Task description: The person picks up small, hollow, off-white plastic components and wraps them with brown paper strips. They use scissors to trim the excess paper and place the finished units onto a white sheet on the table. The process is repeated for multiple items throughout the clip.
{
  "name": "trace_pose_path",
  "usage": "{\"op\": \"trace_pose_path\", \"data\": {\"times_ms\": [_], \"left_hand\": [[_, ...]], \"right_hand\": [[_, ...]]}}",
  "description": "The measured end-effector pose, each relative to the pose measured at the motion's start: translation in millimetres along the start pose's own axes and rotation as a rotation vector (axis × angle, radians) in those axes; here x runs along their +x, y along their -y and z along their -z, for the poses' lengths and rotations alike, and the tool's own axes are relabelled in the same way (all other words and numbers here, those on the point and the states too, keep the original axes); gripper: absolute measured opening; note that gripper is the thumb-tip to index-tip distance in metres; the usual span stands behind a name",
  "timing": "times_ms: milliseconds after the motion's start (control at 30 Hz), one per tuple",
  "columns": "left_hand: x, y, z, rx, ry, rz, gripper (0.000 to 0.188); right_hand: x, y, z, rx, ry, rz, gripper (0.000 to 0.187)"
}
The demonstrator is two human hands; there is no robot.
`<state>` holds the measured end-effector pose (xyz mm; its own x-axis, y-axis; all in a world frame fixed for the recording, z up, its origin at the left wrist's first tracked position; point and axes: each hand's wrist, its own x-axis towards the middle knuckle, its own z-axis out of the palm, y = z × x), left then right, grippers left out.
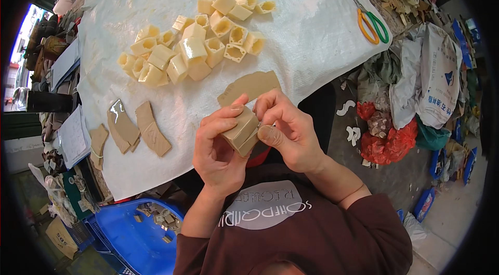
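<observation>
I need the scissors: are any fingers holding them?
No, the scissors lie on the white sheet; left fingers hold a tan block, right fingers touch it.

Both hands [218, 153] [295, 137] hold a block [241, 132] (tan-sided).

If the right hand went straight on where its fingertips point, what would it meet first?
Most likely the tan block in the left hand. The right hand has its fingertips at the block's right edge, though exact contact is hard to judge.
</observation>
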<state>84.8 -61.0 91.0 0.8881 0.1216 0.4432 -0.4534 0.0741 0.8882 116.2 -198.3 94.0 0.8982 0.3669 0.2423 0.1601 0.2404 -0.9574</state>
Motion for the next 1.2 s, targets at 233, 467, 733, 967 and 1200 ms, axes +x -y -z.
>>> {"op": "trace_pose_path", "data": {"times_ms": [233,467,733,967,1200], "left_hand": [[0,-2,0,0.068,0.035,-0.029,0.045],[-1,-5,-2,0.019,0.025,0.003,0.045],[-7,-10,-6,0.046,0.013,0.052,0.046],[-4,-1,-8,0.077,0.018,-0.028,0.046],[6,15,-8,0.111,-0.038,-0.171,0.049]], "right_hand": [[2,9,1,-0.068,-0.019,-0.003,0.017],[3,7,5,0.015,0.045,-0.059,0.020],[4,-3,3,0.679,0.077,-0.382,0.052],[1,-5,2,0.427,0.003,-0.287,0.042],[1,18,2,-0.005,0.057,-0.222,0.036]]}}
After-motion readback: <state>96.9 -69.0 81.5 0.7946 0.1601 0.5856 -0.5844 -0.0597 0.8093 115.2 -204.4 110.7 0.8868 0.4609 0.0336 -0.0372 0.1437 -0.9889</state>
